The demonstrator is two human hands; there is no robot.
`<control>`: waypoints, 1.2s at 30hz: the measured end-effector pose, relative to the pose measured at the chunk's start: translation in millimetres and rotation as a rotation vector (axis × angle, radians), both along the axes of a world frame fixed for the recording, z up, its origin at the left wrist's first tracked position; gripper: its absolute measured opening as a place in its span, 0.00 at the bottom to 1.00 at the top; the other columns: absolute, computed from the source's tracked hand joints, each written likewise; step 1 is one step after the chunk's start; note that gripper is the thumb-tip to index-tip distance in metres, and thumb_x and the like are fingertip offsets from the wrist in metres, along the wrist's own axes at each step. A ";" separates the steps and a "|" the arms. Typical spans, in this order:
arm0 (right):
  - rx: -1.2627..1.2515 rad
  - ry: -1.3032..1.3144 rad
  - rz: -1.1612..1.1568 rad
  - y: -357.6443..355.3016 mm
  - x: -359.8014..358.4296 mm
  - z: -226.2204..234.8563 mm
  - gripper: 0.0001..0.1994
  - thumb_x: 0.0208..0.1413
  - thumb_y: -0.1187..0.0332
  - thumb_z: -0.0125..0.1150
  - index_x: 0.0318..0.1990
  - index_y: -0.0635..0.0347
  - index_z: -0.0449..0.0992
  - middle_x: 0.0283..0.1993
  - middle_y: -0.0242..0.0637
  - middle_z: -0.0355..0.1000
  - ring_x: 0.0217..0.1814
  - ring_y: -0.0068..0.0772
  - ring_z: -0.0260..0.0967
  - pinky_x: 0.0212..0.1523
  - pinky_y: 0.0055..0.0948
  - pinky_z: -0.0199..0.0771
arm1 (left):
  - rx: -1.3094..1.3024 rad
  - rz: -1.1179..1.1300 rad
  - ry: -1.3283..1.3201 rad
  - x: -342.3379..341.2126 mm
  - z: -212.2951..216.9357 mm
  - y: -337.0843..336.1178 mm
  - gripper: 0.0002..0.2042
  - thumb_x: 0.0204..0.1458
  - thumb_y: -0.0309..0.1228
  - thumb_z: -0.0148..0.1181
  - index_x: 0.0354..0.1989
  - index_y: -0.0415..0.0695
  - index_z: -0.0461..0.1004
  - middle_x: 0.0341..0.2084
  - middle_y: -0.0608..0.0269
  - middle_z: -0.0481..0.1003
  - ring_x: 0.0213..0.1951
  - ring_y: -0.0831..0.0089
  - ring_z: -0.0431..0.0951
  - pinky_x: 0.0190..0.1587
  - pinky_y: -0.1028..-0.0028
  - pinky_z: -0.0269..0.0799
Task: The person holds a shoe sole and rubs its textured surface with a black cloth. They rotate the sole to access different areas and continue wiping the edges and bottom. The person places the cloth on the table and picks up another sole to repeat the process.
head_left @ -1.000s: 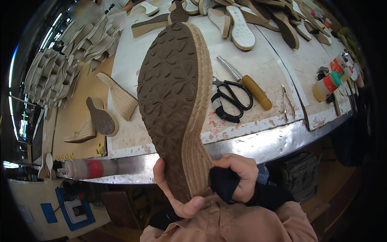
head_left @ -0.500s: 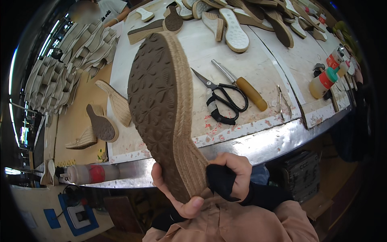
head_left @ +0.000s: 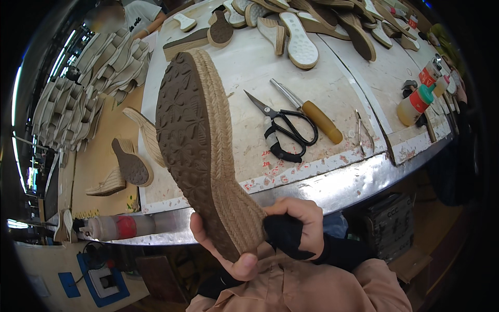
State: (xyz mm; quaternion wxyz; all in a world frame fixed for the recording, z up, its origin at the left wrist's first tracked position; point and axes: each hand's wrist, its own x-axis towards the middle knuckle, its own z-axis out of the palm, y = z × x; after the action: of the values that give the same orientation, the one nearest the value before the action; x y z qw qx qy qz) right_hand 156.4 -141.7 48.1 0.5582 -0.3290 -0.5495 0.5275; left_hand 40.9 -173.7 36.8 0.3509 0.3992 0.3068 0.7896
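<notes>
Two hands share one brown patterned wedge sole with braided tan sides (head_left: 184, 119), held up above the near edge of the white-topped surface (head_left: 249, 182). The left hand (head_left: 227, 265) is curled round the heel end, fingers behind and thumb at the lower edge; the right hand (head_left: 311, 223), partly in black fabric (head_left: 284, 234), pinches the heel's braided side.

On the surface lie one pair of black-handled metal scissors (head_left: 291, 130), one steel-shafted tool with a mustard-yellow handle (head_left: 321, 120) and one pair of slim metal tweezers (head_left: 358, 125). Three smaller wedge soles are at the left: a pale ribbed one (head_left: 147, 130), a brown-bottomed one (head_left: 134, 165) and a tan one on its side (head_left: 109, 183). The far heap of brown and white soles (head_left: 358, 36) overlaps too much to count.

Compared with half a second ago, the held sole leans further left and covers more of the pale ribbed wedge, while both grips are unchanged. Raised petal shapes cover its matte bottom; its sides are coarse, rope-like plait.
</notes>
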 end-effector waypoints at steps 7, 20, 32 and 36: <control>-0.052 -0.027 -0.032 -1.7 -1.9 1.8 0.03 0.47 0.80 0.60 0.31 0.67 0.77 0.24 0.38 0.73 0.24 0.21 0.70 0.25 0.22 0.67 | -0.029 -0.048 0.077 -7.5 0.1 -5.0 0.48 0.38 0.34 0.60 0.69 0.44 0.39 0.65 0.49 0.49 0.65 0.54 0.54 0.64 0.58 0.55; -0.106 0.011 0.012 2.3 -0.9 3.2 0.02 0.46 0.80 0.60 0.29 0.66 0.76 0.22 0.37 0.72 0.23 0.22 0.69 0.24 0.22 0.67 | -0.089 -0.017 -0.063 5.0 11.9 -0.4 0.47 0.39 0.33 0.59 0.69 0.43 0.38 0.65 0.47 0.49 0.64 0.53 0.55 0.64 0.59 0.56; -0.145 0.054 0.045 1.3 1.1 6.1 0.02 0.47 0.79 0.59 0.30 0.66 0.76 0.22 0.36 0.72 0.23 0.20 0.68 0.25 0.21 0.67 | -0.082 0.000 -0.103 8.4 13.3 0.9 0.48 0.38 0.33 0.61 0.69 0.45 0.38 0.65 0.49 0.50 0.64 0.53 0.55 0.63 0.58 0.57; 0.004 -0.030 -0.086 -0.7 -2.5 1.1 0.02 0.49 0.78 0.60 0.30 0.67 0.75 0.23 0.33 0.72 0.25 0.17 0.67 0.26 0.20 0.66 | -0.061 -0.024 0.017 6.4 5.3 -4.2 0.48 0.38 0.32 0.60 0.69 0.46 0.38 0.65 0.50 0.49 0.64 0.53 0.55 0.63 0.58 0.58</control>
State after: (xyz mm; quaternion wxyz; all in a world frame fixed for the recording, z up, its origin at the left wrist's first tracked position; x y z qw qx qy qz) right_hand 153.9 -142.4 49.1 0.5729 -0.3590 -0.5441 0.4968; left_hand 47.3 -177.9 42.1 0.3697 0.3983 0.3291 0.7723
